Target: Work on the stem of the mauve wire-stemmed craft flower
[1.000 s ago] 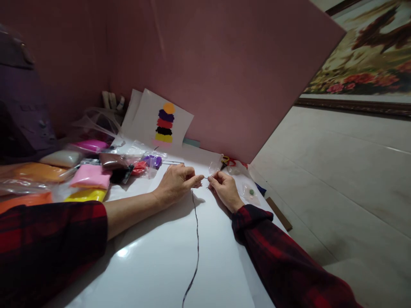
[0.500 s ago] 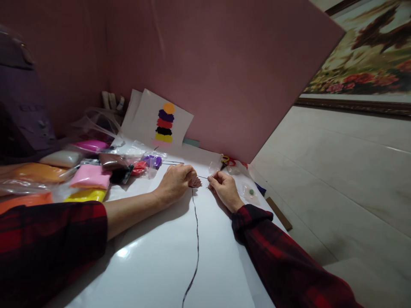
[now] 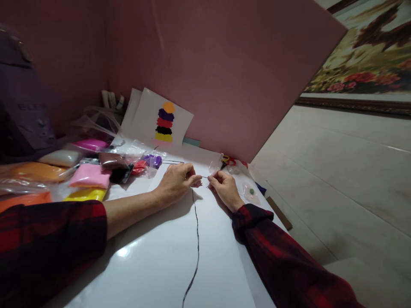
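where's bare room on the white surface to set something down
Bare white surface flanks the dark line, between left sleeve and right sleeve; left patch looks wider. Crowded: far left, with colored packets; scissors beyond the right hand.

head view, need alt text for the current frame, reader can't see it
A person's left hand and right hand pinch a short stretch of thin dark strand between them, over a white surface. Colourful packets lie to the left; behind, a sheet with stacked coloured shapes leans against a pink wall.
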Demonstrator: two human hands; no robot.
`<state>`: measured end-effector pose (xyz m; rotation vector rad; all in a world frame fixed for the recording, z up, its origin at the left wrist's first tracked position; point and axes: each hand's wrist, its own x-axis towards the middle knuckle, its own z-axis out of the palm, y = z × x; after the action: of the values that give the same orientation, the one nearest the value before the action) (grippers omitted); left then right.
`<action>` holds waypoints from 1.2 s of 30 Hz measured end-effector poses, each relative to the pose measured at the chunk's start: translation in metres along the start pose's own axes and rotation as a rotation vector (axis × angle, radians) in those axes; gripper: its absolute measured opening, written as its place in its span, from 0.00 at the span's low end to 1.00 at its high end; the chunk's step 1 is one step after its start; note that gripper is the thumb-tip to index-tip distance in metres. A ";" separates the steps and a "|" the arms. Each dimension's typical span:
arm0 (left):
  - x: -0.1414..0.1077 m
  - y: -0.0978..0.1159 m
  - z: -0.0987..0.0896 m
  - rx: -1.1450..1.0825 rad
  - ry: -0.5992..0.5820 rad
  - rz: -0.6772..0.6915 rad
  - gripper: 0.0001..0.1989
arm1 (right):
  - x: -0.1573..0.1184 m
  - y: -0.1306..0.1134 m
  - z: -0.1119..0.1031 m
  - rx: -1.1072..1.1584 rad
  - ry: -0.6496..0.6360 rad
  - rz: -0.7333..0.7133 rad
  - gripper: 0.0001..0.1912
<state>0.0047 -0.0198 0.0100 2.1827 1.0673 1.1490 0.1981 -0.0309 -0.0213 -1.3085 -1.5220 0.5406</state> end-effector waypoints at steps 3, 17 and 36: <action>0.001 0.001 0.000 0.028 0.011 0.007 0.13 | 0.000 0.000 0.000 -0.003 -0.004 0.000 0.12; -0.001 0.003 -0.001 -0.058 -0.052 0.007 0.23 | 0.001 0.001 0.000 -0.014 -0.003 -0.011 0.12; 0.001 0.002 0.000 -0.002 -0.101 -0.088 0.07 | 0.002 0.006 -0.001 -0.047 -0.002 -0.032 0.12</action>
<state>0.0054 -0.0198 0.0118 2.1454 1.1065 0.9898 0.2020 -0.0278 -0.0248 -1.3177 -1.5631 0.4884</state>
